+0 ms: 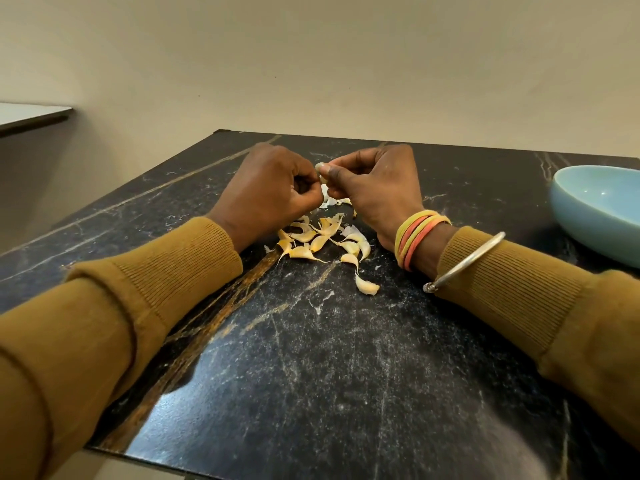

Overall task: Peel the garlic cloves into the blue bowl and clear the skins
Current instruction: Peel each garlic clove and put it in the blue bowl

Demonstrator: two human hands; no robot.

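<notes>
Head view: both hands pinch one garlic clove, raised over the heap on the bench.

I log the left hand (273,188) with fingers curled, thumb and forefinger nipping the pale garlic clove (320,167) from its side. The right hand (374,185) grips the same clove from the other side, fingertips closed on it. The clove sits between the two hands, clear of the black marble bench (346,358). Directly below and just nearer me lies the garlic pile (322,237): yellowish curved pieces with white papery scraps. I cannot tell cloves from skins in it. The blue bowl (595,216) stands at the right edge of the bench, well apart from the hands and partly cut off by the frame. The right wrist carries coloured bands (417,237) and a metal bangle (464,263).
</notes>
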